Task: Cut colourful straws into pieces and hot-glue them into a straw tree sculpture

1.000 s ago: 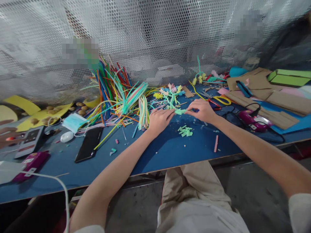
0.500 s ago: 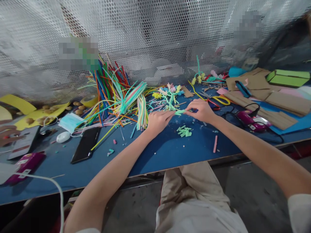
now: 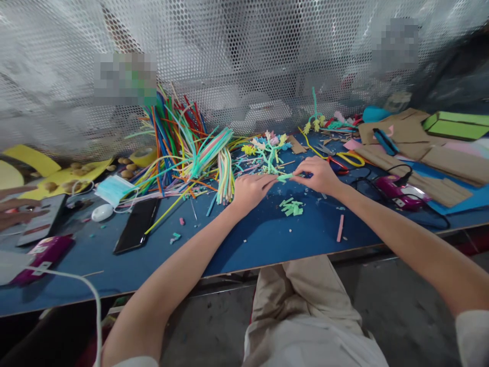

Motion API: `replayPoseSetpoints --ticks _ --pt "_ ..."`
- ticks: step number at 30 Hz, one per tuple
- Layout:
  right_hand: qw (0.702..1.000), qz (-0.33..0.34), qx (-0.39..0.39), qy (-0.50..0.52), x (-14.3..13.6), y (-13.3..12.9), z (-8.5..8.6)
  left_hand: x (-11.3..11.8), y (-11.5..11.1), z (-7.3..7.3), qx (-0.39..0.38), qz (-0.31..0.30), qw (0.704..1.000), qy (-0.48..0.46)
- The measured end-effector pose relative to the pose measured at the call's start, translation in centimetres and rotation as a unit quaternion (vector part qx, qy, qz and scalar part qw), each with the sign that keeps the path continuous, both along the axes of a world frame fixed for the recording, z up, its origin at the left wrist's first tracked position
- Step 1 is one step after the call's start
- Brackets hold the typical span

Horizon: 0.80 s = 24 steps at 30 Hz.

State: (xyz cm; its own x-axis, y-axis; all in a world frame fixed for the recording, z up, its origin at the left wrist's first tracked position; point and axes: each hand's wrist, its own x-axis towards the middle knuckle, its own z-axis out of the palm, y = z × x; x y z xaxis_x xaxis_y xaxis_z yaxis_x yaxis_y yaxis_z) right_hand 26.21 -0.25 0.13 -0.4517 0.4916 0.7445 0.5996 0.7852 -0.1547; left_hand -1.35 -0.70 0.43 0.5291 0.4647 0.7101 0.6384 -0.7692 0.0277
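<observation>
So I'm sat at my blue-topped table [image 3: 263, 247], and if you treat the spot between my hands as the middle of a clock, that's where the small pale green strip [image 3: 284, 177] is. My right hand [image 3: 313, 173] comes in from 3 o'clock, thumb and fingertips pinching the strip's near end. My left hand [image 3: 249, 192] comes in from 9, palm down, fingers laid straight together with the tips at the other end; the thumb's hidden, so I can't tell if it's gripping or just pressing. Little heap of cut pale green pieces [image 3: 291, 206] just below at 6, and a flat pink strip [image 3: 340, 228] lying alone between 4 and 5. Close by at 11 there's a branching mint-green model with yellow, pink and blue tips [image 3: 270, 153]. Big tied bundle of thin pastel stems [image 3: 225, 176] at 9, right beside my left hand, with a black glossy phone [image 3: 136, 227] further out past 8. Yellow-handled scissors [image 3: 353, 159] sit between 2 and 3, and a purple boxy gadget with black cables [image 3: 403, 191] is well out at 3.
</observation>
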Motion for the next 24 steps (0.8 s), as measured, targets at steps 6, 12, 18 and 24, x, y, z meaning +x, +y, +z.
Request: replayPoseSetpoints --ticks 6,12,18,24 --pt "1.0 -0.007 -0.022 0.002 -0.07 -0.31 0.35 -0.1 0.08 0.07 -0.025 0.001 1.0 0.004" --pt "0.997 -0.005 -0.073 0.005 0.36 -0.61 0.83 -0.35 0.31 -0.17 0.005 0.016 1.0 0.007" --pt "0.996 0.0 -0.085 -0.011 0.4 -0.77 0.89 -0.46 0.77 -0.53 0.033 0.032 0.999 -0.004" --pt "0.997 -0.011 -0.071 0.017 0.12 -0.51 0.28 -0.46 0.8 -0.54 0.027 0.039 0.999 -0.01"
